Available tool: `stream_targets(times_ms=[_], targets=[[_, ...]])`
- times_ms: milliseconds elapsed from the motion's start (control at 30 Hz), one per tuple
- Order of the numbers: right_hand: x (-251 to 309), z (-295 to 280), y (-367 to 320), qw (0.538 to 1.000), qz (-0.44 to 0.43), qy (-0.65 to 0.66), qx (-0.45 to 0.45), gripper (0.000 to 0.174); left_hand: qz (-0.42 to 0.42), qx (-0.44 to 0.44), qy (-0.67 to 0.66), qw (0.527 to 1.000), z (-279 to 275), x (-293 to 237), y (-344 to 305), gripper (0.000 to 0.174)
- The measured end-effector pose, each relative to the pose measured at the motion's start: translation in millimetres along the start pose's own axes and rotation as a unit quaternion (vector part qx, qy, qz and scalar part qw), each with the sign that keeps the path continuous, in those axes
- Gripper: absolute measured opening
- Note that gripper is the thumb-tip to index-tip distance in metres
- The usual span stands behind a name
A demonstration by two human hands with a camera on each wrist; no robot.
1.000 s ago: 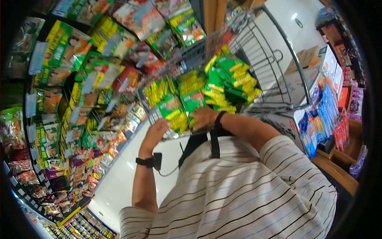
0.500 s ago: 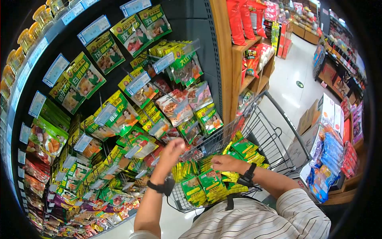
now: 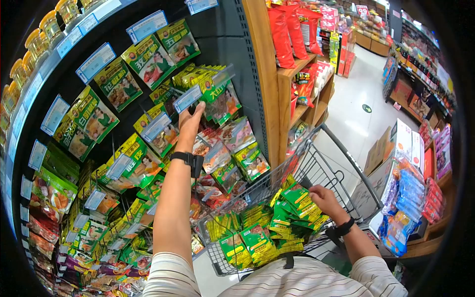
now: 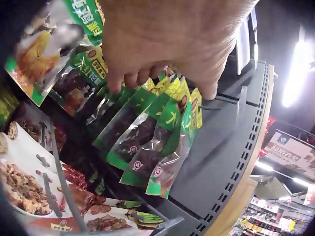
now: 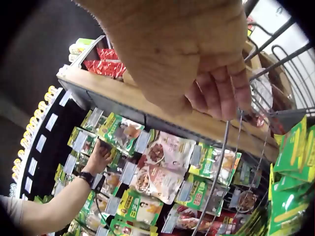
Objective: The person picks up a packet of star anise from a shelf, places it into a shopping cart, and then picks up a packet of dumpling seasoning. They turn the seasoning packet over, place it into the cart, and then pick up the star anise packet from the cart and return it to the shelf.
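Note:
My left hand [image 3: 189, 123] is raised at the rack beside a row of hanging green-and-yellow packets [image 3: 222, 100]. In the left wrist view, the hand [image 4: 172, 44] spans the tops of these packets [image 4: 142, 137], thumb and fingers apart; whether it grips any is unclear. Loosely curled and holding nothing, my right hand [image 3: 324, 200] hovers over the cart's right side, near a heap of green packets [image 3: 297, 198]. The right wrist view shows that hand [image 5: 182, 59] close to the cart's wires, with packets [image 5: 293, 172] at the right edge.
The wire cart [image 3: 341, 168] stands against the rack, with more packets [image 3: 257, 242] laid in rows inside. Price tags [image 3: 146, 27] jut out from the rack. A wooden shelf [image 3: 287, 94] with red bags stands beyond it, and boxes [image 3: 405, 143] stand to the right.
My left hand has moved from the cart up to the hanging packets. My right hand has lifted off the packets in the cart and moved right. The view has tilted up toward the rack.

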State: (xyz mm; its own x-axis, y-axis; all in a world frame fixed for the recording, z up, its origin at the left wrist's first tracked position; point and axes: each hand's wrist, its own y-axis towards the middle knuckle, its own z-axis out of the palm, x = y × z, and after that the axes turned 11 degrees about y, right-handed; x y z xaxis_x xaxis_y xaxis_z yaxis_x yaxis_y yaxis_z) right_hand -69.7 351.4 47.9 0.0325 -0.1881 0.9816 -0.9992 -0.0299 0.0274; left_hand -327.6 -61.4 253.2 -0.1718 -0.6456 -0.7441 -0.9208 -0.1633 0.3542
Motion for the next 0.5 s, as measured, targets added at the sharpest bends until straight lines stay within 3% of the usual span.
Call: stream_targets(times_ms=[33, 133, 333, 500], targets=[[-4, -8, 0, 0.999, 0.016, 0.023, -0.029, 0.022, -0.047, 0.012, 0.026, 0.998, 3, -7, 6, 0.091], [0, -25, -15, 0.996, 0.08, 0.016, -0.043, 0.023, -0.069, 0.026, -0.003, 0.997, 22, 7, 41, 0.102], [-49, -19, -37, 0.993, 0.109, 0.032, -0.031, 0.024, -0.085, -0.008, -0.068, 0.994, 36, 3, 66, 0.121], [-38, -12, -41, 0.988, 0.143, 0.058, -0.022, 0.023, 0.038, -0.012, -0.128, 0.991, 45, -5, 68, 0.092]])
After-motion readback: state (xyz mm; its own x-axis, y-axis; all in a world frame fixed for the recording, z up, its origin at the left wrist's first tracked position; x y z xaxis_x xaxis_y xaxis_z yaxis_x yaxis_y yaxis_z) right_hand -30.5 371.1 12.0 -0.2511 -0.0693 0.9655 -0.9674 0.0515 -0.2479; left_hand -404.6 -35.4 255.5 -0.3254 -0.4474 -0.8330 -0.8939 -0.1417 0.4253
